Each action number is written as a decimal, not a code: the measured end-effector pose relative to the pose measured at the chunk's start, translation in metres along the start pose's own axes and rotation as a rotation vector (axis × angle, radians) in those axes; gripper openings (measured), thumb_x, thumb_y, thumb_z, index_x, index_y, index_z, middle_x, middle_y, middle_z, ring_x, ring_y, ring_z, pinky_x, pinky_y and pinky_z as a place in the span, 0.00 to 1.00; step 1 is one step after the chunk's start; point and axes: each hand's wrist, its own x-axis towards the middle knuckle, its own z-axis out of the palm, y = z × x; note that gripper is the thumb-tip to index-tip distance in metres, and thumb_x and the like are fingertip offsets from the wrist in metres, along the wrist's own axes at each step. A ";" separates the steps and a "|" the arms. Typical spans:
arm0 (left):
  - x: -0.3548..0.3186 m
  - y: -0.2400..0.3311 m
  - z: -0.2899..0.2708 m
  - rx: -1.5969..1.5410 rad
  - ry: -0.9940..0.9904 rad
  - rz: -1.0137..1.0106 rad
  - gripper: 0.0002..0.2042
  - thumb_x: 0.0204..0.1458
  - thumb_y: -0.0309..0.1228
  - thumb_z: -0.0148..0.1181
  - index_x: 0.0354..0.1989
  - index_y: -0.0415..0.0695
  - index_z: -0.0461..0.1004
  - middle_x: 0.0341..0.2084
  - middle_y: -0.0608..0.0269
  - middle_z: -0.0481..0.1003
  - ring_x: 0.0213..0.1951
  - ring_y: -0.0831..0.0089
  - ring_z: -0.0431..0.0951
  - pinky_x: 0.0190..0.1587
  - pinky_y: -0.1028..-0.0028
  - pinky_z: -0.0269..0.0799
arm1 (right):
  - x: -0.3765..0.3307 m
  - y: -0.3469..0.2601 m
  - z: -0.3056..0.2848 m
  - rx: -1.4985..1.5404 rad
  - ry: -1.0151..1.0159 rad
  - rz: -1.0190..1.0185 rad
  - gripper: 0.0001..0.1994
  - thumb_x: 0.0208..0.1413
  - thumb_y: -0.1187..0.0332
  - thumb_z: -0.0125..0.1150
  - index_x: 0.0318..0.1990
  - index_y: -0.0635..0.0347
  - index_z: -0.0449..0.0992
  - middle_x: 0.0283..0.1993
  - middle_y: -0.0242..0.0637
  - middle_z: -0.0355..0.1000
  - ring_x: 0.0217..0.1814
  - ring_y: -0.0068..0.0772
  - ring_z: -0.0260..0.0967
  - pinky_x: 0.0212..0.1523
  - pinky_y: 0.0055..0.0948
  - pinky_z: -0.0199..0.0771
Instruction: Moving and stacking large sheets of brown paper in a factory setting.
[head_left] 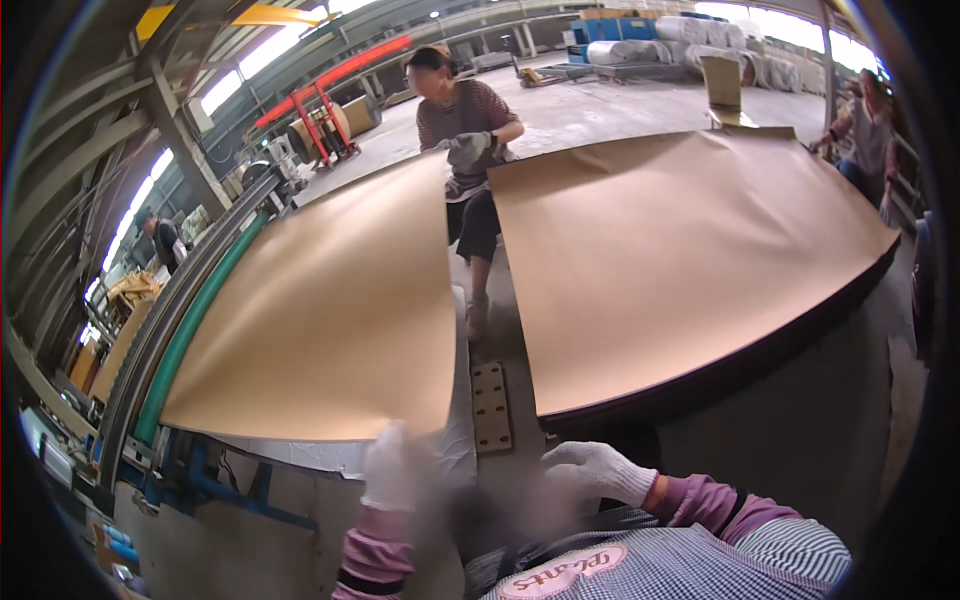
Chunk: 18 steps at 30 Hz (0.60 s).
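A large brown paper sheet stretches in front of me on the left, coming off a green roller. My left hand, in a white glove, is at its near edge by the right corner. Motion blurs its fingers, so I cannot tell whether it grips the paper. To the right lies a stack of similar brown sheets, its top sheet slightly wavy. My right hand, also gloved, hovers just short of the stack's near left corner. Its fingers are loosely bent, partly blurred, with nothing visible in them.
Across the gap a co-worker in gloves stands at the far edges of the paper. Another person is beyond the stack's right end. The green roller and its frame border the left side. A drilled plate lies in the gap.
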 end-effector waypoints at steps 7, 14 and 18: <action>-0.035 0.033 0.110 -0.193 0.007 -0.242 0.10 0.59 0.34 0.49 0.33 0.41 0.72 0.18 0.61 0.73 0.18 0.70 0.73 0.24 0.70 0.76 | 0.044 -0.020 0.048 0.095 0.060 -0.238 0.41 0.47 0.39 0.58 0.60 0.66 0.62 0.41 0.44 0.75 0.38 0.33 0.73 0.39 0.28 0.72; -0.054 0.018 0.137 0.034 -0.284 -0.268 0.18 0.61 0.45 0.47 0.30 0.45 0.74 0.17 0.64 0.73 0.18 0.71 0.74 0.23 0.73 0.73 | 0.050 -0.051 0.024 0.700 0.323 0.062 0.20 0.61 0.51 0.49 0.33 0.61 0.73 0.19 0.33 0.68 0.22 0.29 0.68 0.27 0.29 0.70; -0.028 0.022 0.106 -0.291 -0.018 -0.376 0.20 0.58 0.50 0.49 0.43 0.45 0.72 0.23 0.62 0.75 0.20 0.67 0.76 0.21 0.70 0.74 | 0.073 0.068 -0.013 0.033 0.528 -0.379 0.11 0.65 0.62 0.42 0.44 0.59 0.68 0.27 0.36 0.68 0.31 0.29 0.69 0.30 0.29 0.71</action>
